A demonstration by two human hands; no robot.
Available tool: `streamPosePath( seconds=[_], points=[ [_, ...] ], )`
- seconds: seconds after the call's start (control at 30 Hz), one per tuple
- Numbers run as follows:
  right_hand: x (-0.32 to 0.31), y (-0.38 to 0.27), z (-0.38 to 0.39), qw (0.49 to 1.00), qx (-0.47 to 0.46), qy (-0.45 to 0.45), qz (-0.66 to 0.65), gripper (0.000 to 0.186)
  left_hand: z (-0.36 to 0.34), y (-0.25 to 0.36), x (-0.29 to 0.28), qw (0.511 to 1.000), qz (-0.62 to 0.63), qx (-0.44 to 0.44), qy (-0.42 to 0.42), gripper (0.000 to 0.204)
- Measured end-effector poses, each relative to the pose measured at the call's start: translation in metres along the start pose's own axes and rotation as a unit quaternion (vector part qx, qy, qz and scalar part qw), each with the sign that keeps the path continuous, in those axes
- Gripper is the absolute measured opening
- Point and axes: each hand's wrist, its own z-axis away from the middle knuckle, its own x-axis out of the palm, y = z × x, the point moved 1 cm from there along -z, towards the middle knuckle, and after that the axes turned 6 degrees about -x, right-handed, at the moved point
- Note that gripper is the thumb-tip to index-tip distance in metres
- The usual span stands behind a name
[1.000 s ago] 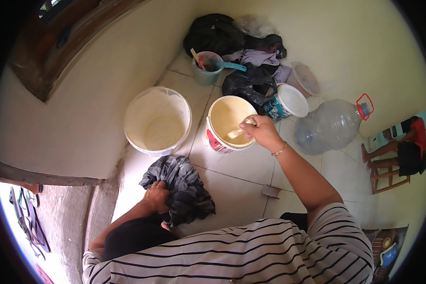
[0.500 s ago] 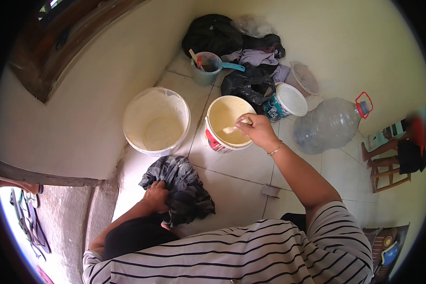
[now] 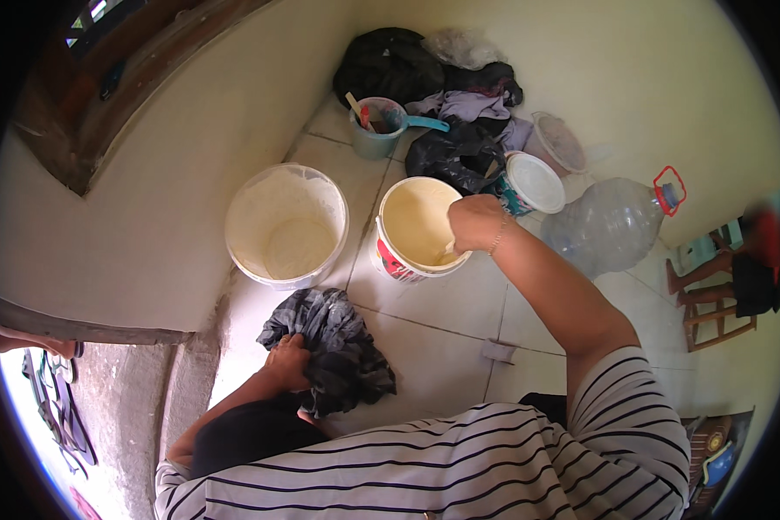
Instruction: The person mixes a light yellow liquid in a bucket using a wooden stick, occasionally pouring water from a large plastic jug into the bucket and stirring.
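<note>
My right hand (image 3: 477, 224) is closed at the right rim of a white bucket (image 3: 397, 267) with a red label, coated cream inside. From its fingers a small pale tool (image 3: 449, 250) points down into the bucket; the hand mostly covers it, so its kind is unclear. My left hand (image 3: 288, 360) is closed on a bunched dark grey plaid cloth (image 3: 342, 360), resting low in front of me. A larger white tub (image 3: 286, 186), smeared with cream residue, stands left of the bucket.
Behind the bucket lie a black plastic bag (image 3: 446, 156), a blue-green dipper (image 3: 374, 143) holding tools, and heaped cloths (image 3: 477, 106). To the right are a lidded pail (image 3: 536, 182) and a big clear bottle (image 3: 611, 225). Another person (image 3: 741, 277) sits on a wooden stool.
My right hand has turned over and shifted slightly right along the bucket's rim, its tool now pointing down near the right inner wall. My left hand keeps its grip on the cloth.
</note>
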Motion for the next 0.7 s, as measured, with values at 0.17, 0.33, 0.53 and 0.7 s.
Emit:
streamPosePath(
  seconds=[0.17, 0.33, 0.53, 0.7],
  points=[
    [0.0, -0.007, -0.023, 0.997, -0.021, 0.056, 0.041, 0.019, -0.001, -0.001, 0.004, 1.0, -0.006, 0.003, 0.024, 0.036],
    [0.015, 0.003, -0.035, 0.982, 0.029, 0.185, 0.0, 0.018, -0.001, 0.001, 0.001, 1.0, 0.007, -0.001, 0.02, 0.034],
    [0.026, -0.015, -0.015, 0.981, -0.048, 0.13, -0.133, 0.014, 0.0, 0.0, -0.001, 1.0, 0.011, -0.001, 0.007, 0.033],
    [0.025, 0.006, -0.003, 0.995, -0.06, 0.082, -0.02, 0.012, 0.002, -0.002, 0.001, 1.0, 0.023, -0.004, 0.016, 0.031]
  ],
)
